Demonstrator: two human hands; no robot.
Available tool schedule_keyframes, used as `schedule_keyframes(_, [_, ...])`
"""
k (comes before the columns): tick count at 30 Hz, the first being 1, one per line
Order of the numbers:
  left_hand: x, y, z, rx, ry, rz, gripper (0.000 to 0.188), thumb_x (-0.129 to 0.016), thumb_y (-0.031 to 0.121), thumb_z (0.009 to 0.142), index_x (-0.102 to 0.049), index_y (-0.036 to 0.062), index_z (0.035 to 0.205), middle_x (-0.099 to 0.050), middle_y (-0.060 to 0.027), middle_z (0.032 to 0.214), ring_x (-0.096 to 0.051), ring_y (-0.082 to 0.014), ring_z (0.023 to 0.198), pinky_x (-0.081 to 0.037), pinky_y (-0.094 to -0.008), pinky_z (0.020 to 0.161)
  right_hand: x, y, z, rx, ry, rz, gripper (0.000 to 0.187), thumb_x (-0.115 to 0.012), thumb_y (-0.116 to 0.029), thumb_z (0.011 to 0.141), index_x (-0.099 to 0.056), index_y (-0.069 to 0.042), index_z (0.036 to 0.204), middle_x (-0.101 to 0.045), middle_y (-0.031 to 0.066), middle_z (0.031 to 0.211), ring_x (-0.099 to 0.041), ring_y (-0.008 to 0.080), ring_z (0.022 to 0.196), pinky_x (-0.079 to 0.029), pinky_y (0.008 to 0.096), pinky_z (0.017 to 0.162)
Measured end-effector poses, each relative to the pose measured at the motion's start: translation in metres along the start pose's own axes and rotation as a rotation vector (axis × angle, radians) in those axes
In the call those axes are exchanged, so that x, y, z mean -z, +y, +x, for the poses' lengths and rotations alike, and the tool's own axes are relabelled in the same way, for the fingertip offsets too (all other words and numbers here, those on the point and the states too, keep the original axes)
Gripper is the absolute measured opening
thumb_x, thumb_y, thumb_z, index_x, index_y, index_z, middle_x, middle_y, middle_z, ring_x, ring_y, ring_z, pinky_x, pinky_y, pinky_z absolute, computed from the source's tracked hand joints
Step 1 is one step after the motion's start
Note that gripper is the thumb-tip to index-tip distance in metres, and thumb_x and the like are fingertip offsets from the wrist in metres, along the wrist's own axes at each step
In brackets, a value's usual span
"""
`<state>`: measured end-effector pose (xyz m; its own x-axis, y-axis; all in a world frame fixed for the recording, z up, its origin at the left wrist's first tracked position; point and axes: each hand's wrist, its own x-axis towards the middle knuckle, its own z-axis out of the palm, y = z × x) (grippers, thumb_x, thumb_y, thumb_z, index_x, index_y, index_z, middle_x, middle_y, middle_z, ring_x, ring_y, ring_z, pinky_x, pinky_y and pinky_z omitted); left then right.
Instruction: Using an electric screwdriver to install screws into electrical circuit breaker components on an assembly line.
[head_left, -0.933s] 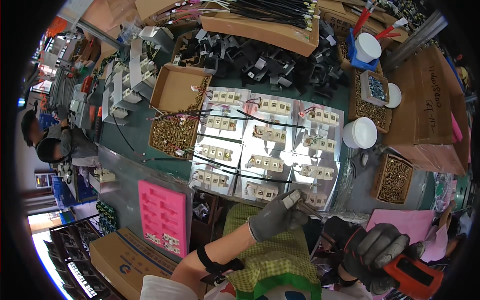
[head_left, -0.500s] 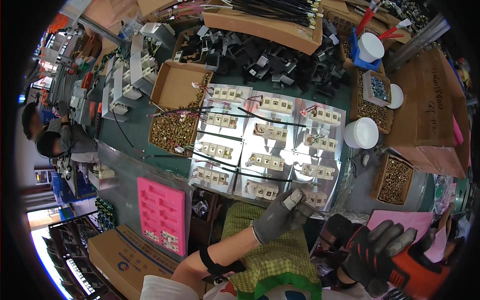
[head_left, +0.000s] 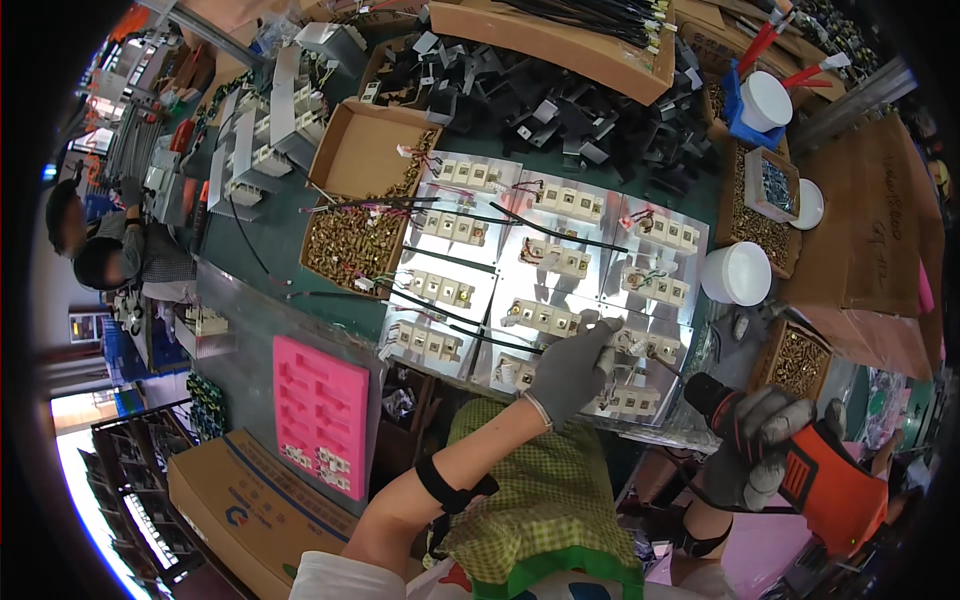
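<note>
My right hand (head_left: 750,445), gloved in grey and black, grips a red and black power screwdriver (head_left: 845,495). Its long thin bit points left and reaches a white terminal block (head_left: 638,345) on a shiny metal plate (head_left: 565,290). My left hand (head_left: 570,375), in a grey glove, has its fingers drawn together beside that block, close to the bit's tip. Whatever is between those fingertips is hidden. Rows of similar white blocks with small wires stand on neighbouring plates, and several black cables (head_left: 445,253) lie across them.
Left of the plates, a cardboard tray (head_left: 355,150) holds brass-coloured screws. Black brackets (head_left: 580,110) are heaped behind. At right stand a white tub (head_left: 736,274), another screw box (head_left: 797,360) and a large carton (head_left: 850,220). Pink foam (head_left: 320,400) lies at left; two people work farther left.
My left hand has moved up and forward from the plates' front edge onto the blocks. The power screwdriver has risen with my right hand, bringing its bit over the plates.
</note>
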<state>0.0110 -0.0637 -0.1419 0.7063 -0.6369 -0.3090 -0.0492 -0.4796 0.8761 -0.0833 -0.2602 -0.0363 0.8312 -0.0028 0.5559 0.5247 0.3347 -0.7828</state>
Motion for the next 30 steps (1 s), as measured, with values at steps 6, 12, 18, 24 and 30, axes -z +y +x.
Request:
schedule_keyframes(6, [-0.008, 0.001, 0.018, -0.022, 0.018, 0.279, 0.037, -0.050, 0.007, 0.077, -0.049, 0.0135, 0.114, -0.055, -0.0100, 0.096, -0.057, -0.0273, 0.081, -0.046, -0.0370, 0.067, 0.004, 0.037, -0.032, 0.044, 0.383, -0.081, 0.034, -0.067, -0.014, 0.073, -0.047, 0.006, 0.093, -0.054, 0.0172, 0.068, -0.054, 0.0269, 0.053, -0.046, 0.0357, 0.046])
schedule_keyframes(12, [-0.019, -0.014, 0.030, -0.072, -0.020, 0.272, 0.036, -0.051, 0.007, 0.076, -0.050, 0.0123, 0.112, -0.056, -0.0095, 0.097, -0.056, -0.0265, 0.088, -0.047, -0.0365, 0.074, -0.019, 0.064, -0.019, -0.041, 0.527, -0.223, 0.056, -0.071, -0.019, 0.071, -0.035, -0.002, 0.110, -0.051, 0.0106, 0.071, -0.051, 0.0187, 0.057, -0.045, 0.0300, 0.054])
schedule_keyframes(18, [-0.012, -0.007, 0.029, -0.020, -0.109, 0.291, 0.034, -0.051, 0.009, 0.077, -0.051, 0.0114, 0.111, -0.055, -0.0100, 0.102, -0.056, -0.0287, 0.088, -0.046, -0.0383, 0.075, -0.024, 0.075, -0.012, -0.036, 0.498, -0.366, 0.064, -0.066, -0.016, 0.075, -0.028, -0.003, 0.125, -0.051, 0.0098, 0.079, -0.052, 0.0178, 0.064, -0.047, 0.0319, 0.062])
schedule_keyframes(24, [0.004, -0.002, 0.021, 0.046, -0.064, 0.211, 0.033, -0.049, 0.008, 0.078, -0.050, 0.0101, 0.111, -0.058, -0.0145, 0.091, -0.057, -0.0323, 0.086, -0.046, -0.0408, 0.074, -0.046, 0.077, 0.004, -0.093, 0.456, -0.685, 0.063, -0.065, -0.015, 0.074, -0.029, -0.003, 0.124, -0.053, 0.0108, 0.080, -0.054, 0.0196, 0.070, -0.047, 0.0330, 0.068])
schedule_keyframes(30, [-0.002, -0.006, 0.009, 0.028, -0.004, 0.168, 0.038, -0.053, 0.010, 0.077, -0.046, 0.0114, 0.114, -0.058, -0.0148, 0.087, -0.058, -0.0318, 0.081, -0.047, -0.0408, 0.069, -0.029, 0.080, -0.007, -0.153, 0.513, -0.517, 0.053, -0.066, -0.013, 0.075, -0.035, -0.001, 0.116, -0.054, 0.0115, 0.077, -0.055, 0.0185, 0.067, -0.047, 0.0303, 0.065])
